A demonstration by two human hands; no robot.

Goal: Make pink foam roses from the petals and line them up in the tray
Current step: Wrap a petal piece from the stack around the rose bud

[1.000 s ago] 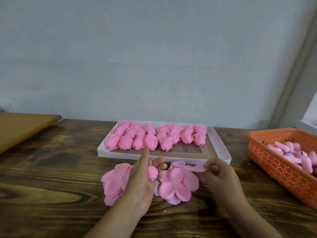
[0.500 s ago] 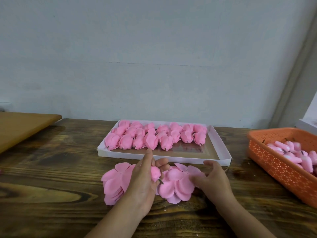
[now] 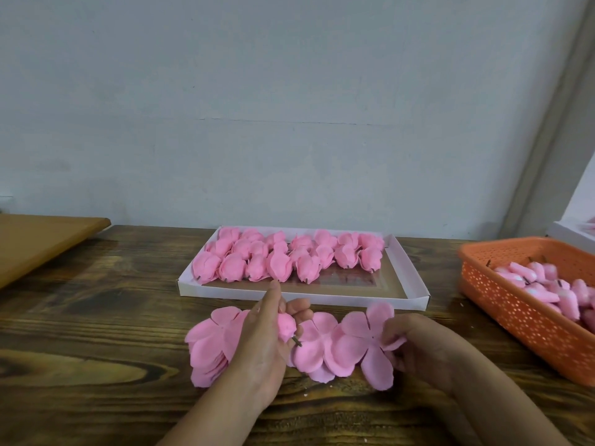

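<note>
Hands work just in front of the tray (image 3: 193, 288), where finished roses (image 3: 289, 255) lie in rows: left hand (image 3: 264, 342) grips a bud (image 3: 286, 326) on its stem, right hand (image 3: 418, 346) pinches a flat petal piece (image 3: 363, 336) beside it, above loose petals (image 3: 209, 349)

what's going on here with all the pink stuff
A person is making pink foam roses at a wooden table. The left hand holds a rose bud on a short stem, while the right hand pinches a flat petal piece. The white tray behind already holds rows of finished roses, with its near part unfilled.
</note>
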